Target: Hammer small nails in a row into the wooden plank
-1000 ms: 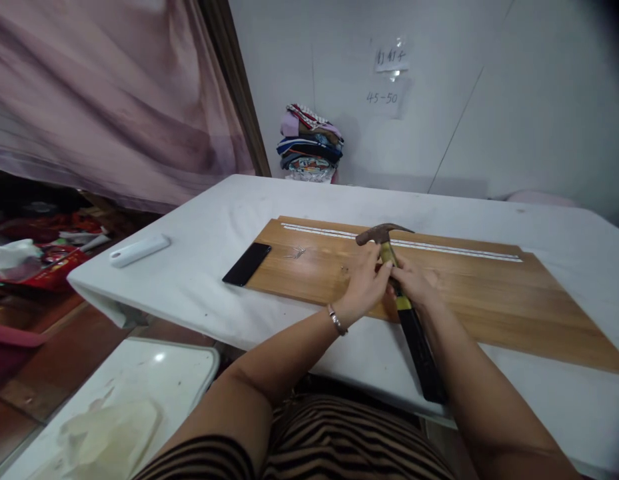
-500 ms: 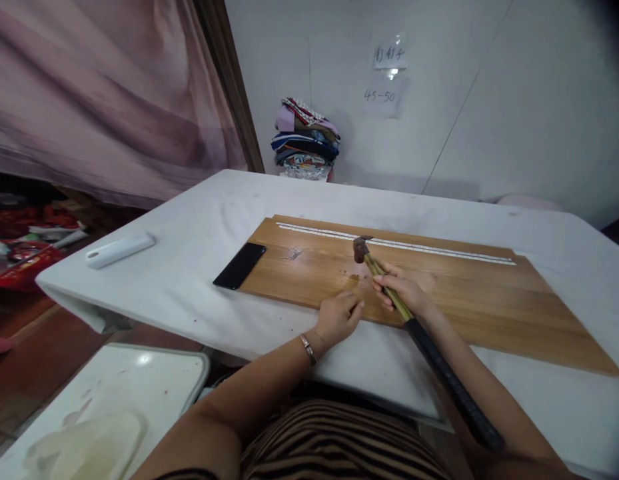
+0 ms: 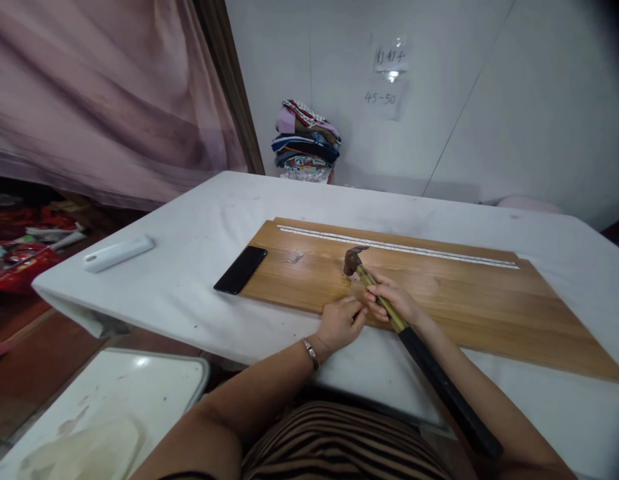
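My R fingers [image 3: 378, 291] clamp the hammer [image 3: 434, 373] slantwise, its head fwd-left of them over the board [image 3: 459, 300] (L fingers [image 3: 350, 307] curled nearby, hold unclear).

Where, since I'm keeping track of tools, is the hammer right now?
In the head view, the hammer is in the right hand, right of centre, its head over the wooden board, just beyond the left hand.

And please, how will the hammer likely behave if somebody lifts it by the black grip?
The hammer will probably feel front-heavy, since its metal-looking head sits at the far end. It should stay stiff, as the handle runs straight. The black grip may slip little if it is rubbery, though its material is hard to tell.
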`<state>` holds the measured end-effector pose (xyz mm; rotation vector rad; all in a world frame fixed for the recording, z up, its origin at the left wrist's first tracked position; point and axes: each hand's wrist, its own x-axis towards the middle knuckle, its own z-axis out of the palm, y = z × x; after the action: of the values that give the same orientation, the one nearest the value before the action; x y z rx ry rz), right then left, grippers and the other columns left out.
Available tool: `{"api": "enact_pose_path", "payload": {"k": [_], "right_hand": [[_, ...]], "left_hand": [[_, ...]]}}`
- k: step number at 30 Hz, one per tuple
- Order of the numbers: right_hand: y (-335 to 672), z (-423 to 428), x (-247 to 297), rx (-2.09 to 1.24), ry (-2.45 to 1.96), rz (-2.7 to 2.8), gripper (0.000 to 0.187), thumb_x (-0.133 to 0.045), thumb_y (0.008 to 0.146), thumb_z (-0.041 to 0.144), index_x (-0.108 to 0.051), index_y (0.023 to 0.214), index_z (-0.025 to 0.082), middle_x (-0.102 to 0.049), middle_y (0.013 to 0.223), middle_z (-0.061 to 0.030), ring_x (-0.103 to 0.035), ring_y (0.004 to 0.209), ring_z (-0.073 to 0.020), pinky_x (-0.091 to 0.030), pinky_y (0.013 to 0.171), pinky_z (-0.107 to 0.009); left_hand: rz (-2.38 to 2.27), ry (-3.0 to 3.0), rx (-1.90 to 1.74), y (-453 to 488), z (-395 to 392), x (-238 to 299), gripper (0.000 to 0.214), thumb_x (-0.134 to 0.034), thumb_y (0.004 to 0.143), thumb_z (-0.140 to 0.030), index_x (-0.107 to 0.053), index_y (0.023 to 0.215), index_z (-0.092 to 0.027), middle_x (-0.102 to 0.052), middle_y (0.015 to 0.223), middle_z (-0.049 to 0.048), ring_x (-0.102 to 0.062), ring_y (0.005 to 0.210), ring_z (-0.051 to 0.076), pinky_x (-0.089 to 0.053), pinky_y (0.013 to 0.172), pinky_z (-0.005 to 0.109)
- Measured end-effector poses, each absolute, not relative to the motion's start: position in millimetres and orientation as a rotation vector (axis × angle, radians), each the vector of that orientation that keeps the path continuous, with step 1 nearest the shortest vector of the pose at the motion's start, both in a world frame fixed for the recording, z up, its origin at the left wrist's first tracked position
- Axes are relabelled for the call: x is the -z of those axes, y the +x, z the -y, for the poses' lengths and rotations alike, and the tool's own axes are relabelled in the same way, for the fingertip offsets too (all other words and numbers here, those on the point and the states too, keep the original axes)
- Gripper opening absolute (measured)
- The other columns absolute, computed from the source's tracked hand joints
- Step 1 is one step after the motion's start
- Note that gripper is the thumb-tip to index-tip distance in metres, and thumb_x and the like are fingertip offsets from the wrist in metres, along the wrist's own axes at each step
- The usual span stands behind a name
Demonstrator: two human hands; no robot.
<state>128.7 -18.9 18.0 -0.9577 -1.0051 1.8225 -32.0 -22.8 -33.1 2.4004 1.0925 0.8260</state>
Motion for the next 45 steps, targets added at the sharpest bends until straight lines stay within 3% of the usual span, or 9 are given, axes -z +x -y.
{"api": "enact_pose_path", "payload": {"k": [3, 10, 19, 27, 37, 45], "right_hand": [[126.9, 19.4, -17.1, -1.828, -0.953, 1.007, 0.052, -0.061, 0.075, 0.029, -0.041, 0.122, 0.023, -0.050, 0.059, 0.0090, -0.038, 0.032, -0.0045, -0.028, 0.030, -0.015], [126.6, 19.7, -15.4, -1.832, -0.973, 0.992, 0.048, -0.061, 0.076, 0.027, -0.043, 0.121, 0.022, -0.050, 0.059, 0.0084, -0.038, 0.032, -0.0046, -0.029, 0.030, -0.016], [131.0, 20.4, -14.7, -1.832, -0.935, 0.984, 0.029, -0.061, 0.078, 0.026, -0.050, 0.104, 0.022, -0.049, 0.062, 0.0080, -0.036, 0.033, -0.0029, -0.029, 0.029, -0.015], [140.3, 18.0, -14.9, -1.799, -0.901, 0.955, 0.043, -0.059, 0.080, 0.025, -0.043, 0.120, 0.027, -0.048, 0.063, 0.0091, -0.035, 0.033, -0.0035, -0.029, 0.030, -0.015], [133.4, 21.3, -17.7, -1.813, -0.948, 0.981, 0.051, -0.060, 0.079, 0.026, -0.044, 0.127, 0.025, -0.050, 0.062, 0.0076, -0.036, 0.034, -0.0032, -0.029, 0.030, -0.015], [133.3, 18.9, -14.6, -1.821, -0.976, 0.986, 0.045, -0.062, 0.077, 0.027, -0.046, 0.119, 0.023, -0.049, 0.062, 0.0082, -0.036, 0.033, -0.0032, -0.029, 0.030, -0.014]], "left_hand": [[-1.097, 2.368, -0.814, -32.2, 23.2, 32.6, 0.020, -0.045, 0.088, -0.022, -0.059, 0.075, -0.017, -0.065, 0.081, 0.0045, -0.061, 0.075, 0.013, -0.043, 0.067, 0.023], [-1.060, 2.363, -0.835, -31.8, 23.5, 33.2, 0.019, -0.045, 0.088, -0.022, -0.059, 0.076, -0.017, -0.065, 0.082, 0.0046, -0.061, 0.076, 0.014, -0.044, 0.068, 0.024], [-1.049, 2.359, -0.844, -31.6, 23.6, 33.5, 0.023, -0.044, 0.089, -0.022, -0.055, 0.069, -0.017, -0.062, 0.074, 0.0028, -0.057, 0.069, 0.012, -0.041, 0.064, 0.023], [-1.077, 2.369, -0.827, -30.7, 23.8, 32.0, 0.029, -0.042, 0.091, -0.027, -0.053, 0.066, -0.017, -0.060, 0.071, 0.0022, -0.054, 0.066, 0.011, -0.039, 0.062, 0.024], [-1.053, 2.354, -0.837, -31.3, 24.6, 31.7, 0.025, -0.042, 0.090, -0.025, -0.055, 0.070, -0.018, -0.061, 0.075, 0.0031, -0.057, 0.070, 0.012, -0.041, 0.066, 0.023], [-1.077, 2.374, -0.847, -30.6, 24.6, 30.2, 0.025, -0.043, 0.089, -0.024, -0.054, 0.068, -0.017, -0.059, 0.072, 0.0025, -0.054, 0.066, 0.011, -0.039, 0.062, 0.023]]}}
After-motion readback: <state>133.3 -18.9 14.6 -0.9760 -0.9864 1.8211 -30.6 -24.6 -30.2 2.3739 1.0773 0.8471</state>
